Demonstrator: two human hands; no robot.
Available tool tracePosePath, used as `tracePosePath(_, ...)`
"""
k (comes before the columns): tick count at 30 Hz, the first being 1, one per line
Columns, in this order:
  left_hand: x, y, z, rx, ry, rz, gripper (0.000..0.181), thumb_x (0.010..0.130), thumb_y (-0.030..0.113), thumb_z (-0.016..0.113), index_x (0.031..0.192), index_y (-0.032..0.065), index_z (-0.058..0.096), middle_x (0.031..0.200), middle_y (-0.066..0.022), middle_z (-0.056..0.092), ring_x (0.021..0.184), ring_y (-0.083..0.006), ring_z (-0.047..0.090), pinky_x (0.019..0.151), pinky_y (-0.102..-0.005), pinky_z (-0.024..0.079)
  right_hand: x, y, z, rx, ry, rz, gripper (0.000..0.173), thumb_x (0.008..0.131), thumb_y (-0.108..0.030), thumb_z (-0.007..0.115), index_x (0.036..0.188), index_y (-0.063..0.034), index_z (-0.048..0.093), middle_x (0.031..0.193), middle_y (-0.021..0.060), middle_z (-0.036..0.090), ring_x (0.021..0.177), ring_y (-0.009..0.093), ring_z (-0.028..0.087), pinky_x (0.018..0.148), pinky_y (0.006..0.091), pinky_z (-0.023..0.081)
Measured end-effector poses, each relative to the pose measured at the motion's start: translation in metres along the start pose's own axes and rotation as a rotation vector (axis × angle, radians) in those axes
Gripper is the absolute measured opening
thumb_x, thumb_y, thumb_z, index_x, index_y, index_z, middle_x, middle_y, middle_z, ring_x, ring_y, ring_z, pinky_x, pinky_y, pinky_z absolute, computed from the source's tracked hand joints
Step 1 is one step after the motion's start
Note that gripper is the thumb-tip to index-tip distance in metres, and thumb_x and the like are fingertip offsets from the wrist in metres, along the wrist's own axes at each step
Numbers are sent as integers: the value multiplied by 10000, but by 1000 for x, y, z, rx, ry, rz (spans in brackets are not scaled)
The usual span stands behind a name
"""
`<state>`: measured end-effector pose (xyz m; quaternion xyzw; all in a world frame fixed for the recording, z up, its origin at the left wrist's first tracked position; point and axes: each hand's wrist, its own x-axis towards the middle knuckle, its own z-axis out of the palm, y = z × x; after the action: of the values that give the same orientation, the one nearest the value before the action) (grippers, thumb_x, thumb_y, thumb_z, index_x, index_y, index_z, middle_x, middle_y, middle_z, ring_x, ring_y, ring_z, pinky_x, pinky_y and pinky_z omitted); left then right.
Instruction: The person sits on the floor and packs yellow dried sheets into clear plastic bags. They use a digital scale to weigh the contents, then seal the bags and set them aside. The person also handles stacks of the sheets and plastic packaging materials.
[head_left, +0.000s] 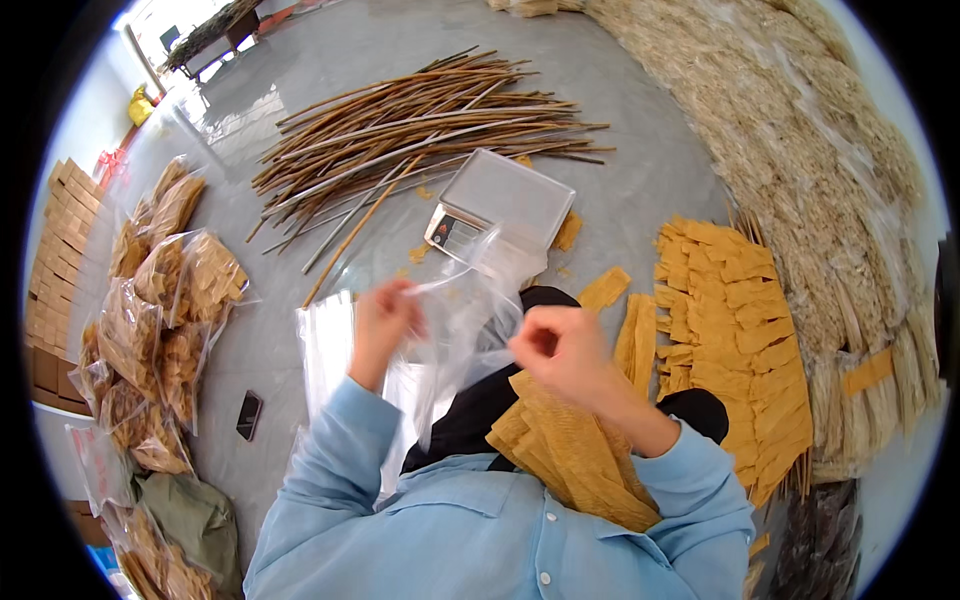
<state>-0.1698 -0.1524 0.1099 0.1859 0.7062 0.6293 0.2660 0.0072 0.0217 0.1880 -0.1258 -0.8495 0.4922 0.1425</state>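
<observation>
A clear plastic bag (469, 315) is stretched between my hands above my lap, its mouth uppermost. My left hand (386, 319) is blurred, with its fingers pinching the bag's left edge. On the other side, my right hand (562, 349) is curled, thumb and forefinger together at the bag's right edge. Folded yellow-brown crinkled sheets (574, 446) lie across my lap under my right forearm. Just beyond the bag sits a digital scale (510, 195) with a flat metal pan, partly covered by the plastic. More clear plastic bags (324, 337) lie flat beside my left forearm.
A heap of thin sticks (420, 127) lies beyond the scale. Filled clear bags (161, 315) line the left side, near a phone (249, 415) and a green cloth (191, 517). Overlapping yellow sheets (727, 330) lie at right, before a long pale fibrous pile (787, 150).
</observation>
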Motion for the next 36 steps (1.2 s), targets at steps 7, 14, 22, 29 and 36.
tracePosePath(7, 21, 8, -61, -772, 162, -142, 161, 899, 86, 515, 1050, 32, 529, 850, -58, 598, 765, -177, 619, 688, -312, 537, -2, 8, -41, -458, 143, 24, 159, 702, -99, 613, 612, -22, 507, 610, 104, 546, 566, 277, 546, 508, 374, 414)
tracePosePath(14, 16, 29, -35, -743, -1, 27, 129, 903, 112, 532, 1014, 47, 517, 676, 19, 502, 530, -60, 439, 463, -191, 338, 0, 7, -39, -529, 117, -3, 152, 759, -111, 598, 664, -29, 512, 662, 112, 563, 624, 319, 555, 540, 416, 424)
tracePosePath(22, 21, 63, -33, 196, 339, 499, 80, 886, 153, 590, 867, 76, 578, 519, 115, 367, 418, 14, 274, 381, -200, 154, -22, 21, -81, -611, 235, -52, 278, 800, -220, 640, 919, 8, 536, 793, 196, 581, 748, 358, 570, 635, 425, 444)
tracePosePath(29, 7, 44, -12, -117, 272, 224, 108, 900, 170, 575, 900, 62, 567, 499, 102, 354, 399, 7, 251, 385, -200, 150, -102, 40, -106, -165, -548, 530, 670, 747, -369, 725, 1200, 40, 450, 1101, 204, 569, 1031, 278, 558, 862, 337, 434)
tracePosePath(36, 0, 60, 11, -235, 191, 255, 101, 914, 158, 552, 928, 58, 552, 488, 92, 350, 388, -3, 239, 378, -204, 150, -152, 46, -88, 45, -302, 492, 908, 647, -383, 803, 1303, 49, 348, 1244, 178, 490, 1151, 258, 477, 971, 310, 362)
